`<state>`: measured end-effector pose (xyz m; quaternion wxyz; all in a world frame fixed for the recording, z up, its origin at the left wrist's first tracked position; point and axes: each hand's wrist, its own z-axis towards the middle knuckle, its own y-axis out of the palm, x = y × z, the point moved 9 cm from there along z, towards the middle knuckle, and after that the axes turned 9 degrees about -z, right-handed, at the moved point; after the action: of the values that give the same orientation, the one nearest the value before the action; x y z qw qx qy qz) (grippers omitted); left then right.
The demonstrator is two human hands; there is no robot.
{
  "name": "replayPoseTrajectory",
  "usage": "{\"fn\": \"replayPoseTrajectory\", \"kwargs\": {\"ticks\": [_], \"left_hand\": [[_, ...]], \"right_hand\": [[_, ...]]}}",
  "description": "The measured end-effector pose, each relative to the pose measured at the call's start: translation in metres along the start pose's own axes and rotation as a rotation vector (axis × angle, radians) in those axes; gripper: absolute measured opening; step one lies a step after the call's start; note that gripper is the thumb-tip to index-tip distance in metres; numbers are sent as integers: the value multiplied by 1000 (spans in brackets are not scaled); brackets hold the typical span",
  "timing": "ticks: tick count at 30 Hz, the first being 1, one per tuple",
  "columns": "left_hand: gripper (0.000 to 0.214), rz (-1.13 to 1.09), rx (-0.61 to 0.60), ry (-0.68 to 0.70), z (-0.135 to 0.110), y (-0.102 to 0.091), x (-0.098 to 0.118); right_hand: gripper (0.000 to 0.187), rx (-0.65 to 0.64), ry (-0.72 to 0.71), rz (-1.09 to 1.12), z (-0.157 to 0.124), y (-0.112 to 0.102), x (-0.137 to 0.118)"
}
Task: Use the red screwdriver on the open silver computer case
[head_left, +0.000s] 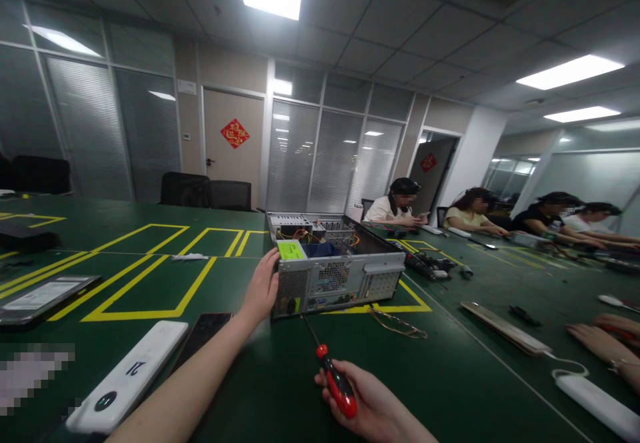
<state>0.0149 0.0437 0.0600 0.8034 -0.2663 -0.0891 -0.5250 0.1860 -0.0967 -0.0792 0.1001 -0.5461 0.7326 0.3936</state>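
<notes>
A grey desktop computer case (345, 276) stands on the green table with its top side uncovered. Inside show coloured wires and a power supply (291, 250) with a bright green label. My left hand (260, 286) rests against the case's left near corner, fingers stretched out along it. In my right hand (357, 393), closed around the red and black handle, is a screwdriver (337, 382). Its shaft points away from me, toward the lower edge of the case's rear panel; whether the tip touches anything is unclear. A thin loop of wire (399, 324) lies right of the shaft.
Left of my forearm lie a white device marked 21 (135, 376), a dark phone-like slab (203, 336) and a flat drive-like box (45, 296). Dark cables and parts (425, 263) lie beyond the case's right side. Another person's hand (600, 346) is at right; several people sit farther back.
</notes>
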Motion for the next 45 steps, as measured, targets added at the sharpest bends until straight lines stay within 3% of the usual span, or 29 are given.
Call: {"fn": "replayPoseTrajectory", "kwargs": {"ticks": [6, 12, 18, 24, 30, 33, 38, 41, 45], "left_hand": [[43, 1, 2, 17, 0, 0, 0], [43, 10, 3, 15, 1, -1, 1], [43, -6, -2, 6, 1, 0, 1], [43, -12, -4, -5, 0, 1, -1], [43, -19, -2, 1, 1, 0, 1], [43, -23, 5, 14, 1, -1, 2], [43, -12, 0, 7, 1, 0, 1], [44, -5, -4, 2, 0, 0, 0], [44, -6, 2, 3, 0, 0, 1]], "right_hand": [[31, -52, -24, 50, 3, 2, -1], [8, 42, -108, -36, 3, -8, -9], [22, 53, -63, -72, 4, -8, -3], [27, -98, -38, -37, 7, -1, -1], [7, 17, -159, -68, 2, -9, -13], [4, 34, -133, -73, 1, -8, -11], [23, -42, -6, -19, 2, 1, 1], [27, -106, 5, 10, 1, 5, 1], [25, -91, -29, 28, 0, 1, -4]]}}
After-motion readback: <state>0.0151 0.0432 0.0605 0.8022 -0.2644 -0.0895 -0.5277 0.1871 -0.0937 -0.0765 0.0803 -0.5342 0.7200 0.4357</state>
